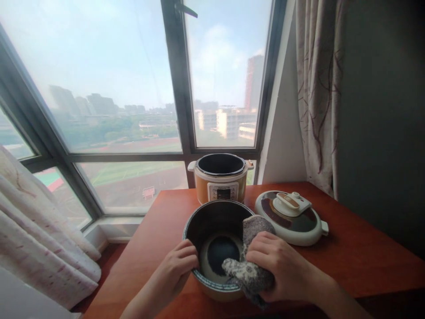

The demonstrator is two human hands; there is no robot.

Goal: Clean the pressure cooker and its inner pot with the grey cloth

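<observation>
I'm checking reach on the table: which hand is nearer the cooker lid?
Right. The right hand, gripping a grey cloth on the inner pot rim, sits just below-left of the lid; the left hand holds the pot's far side.

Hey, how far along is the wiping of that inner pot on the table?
Done: the lid is off and lies on the table, and the inner pot is out of the cooker. In hand: the left hand grips the pot's rim while the right hand presses a grey cloth over the edge and inside. Left: the pot is not back in the cooker and the lid is not on.
</observation>
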